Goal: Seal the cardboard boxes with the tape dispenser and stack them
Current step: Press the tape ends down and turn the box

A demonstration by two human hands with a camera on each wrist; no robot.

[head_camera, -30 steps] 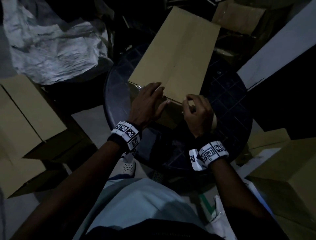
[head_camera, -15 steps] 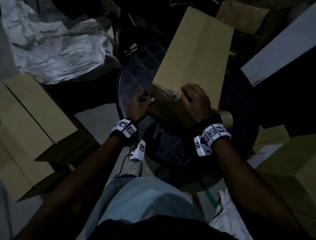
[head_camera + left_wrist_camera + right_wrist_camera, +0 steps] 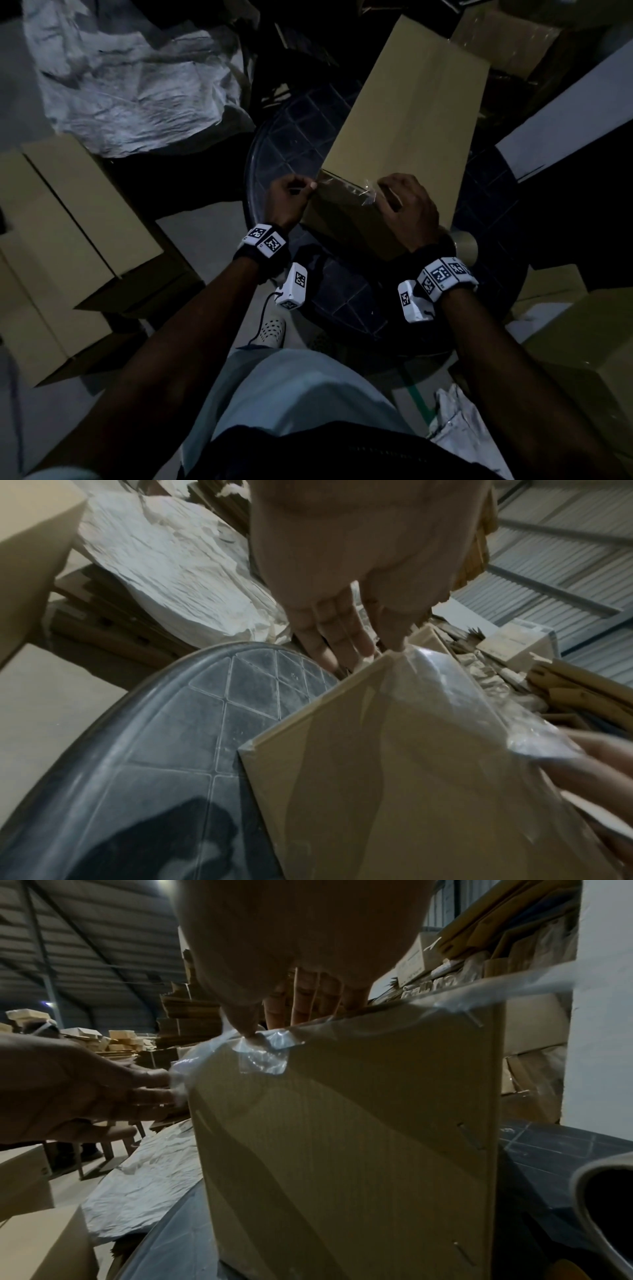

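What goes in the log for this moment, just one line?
left hand: pinches tape end | right hand: grips box edge over tape | box: on table

1. This is looking like a dim warehouse or packing store, with a corrugated metal roof (image 3: pixel 89 928) spanning overhead.
2. Stacks of flattened cardboard (image 3: pixel 192 1015) are piling up behind.
3. Cardboard boxes (image 3: pixel 68 222) and crumpled white sheeting (image 3: pixel 130 85) are lying on the concrete floor (image 3: pixel 198 233).

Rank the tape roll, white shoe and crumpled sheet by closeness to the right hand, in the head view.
1. Tape roll, on the table just beside the right hand.
2. White shoe, on the floor, lower left.
3. Crumpled sheet, far upper left.
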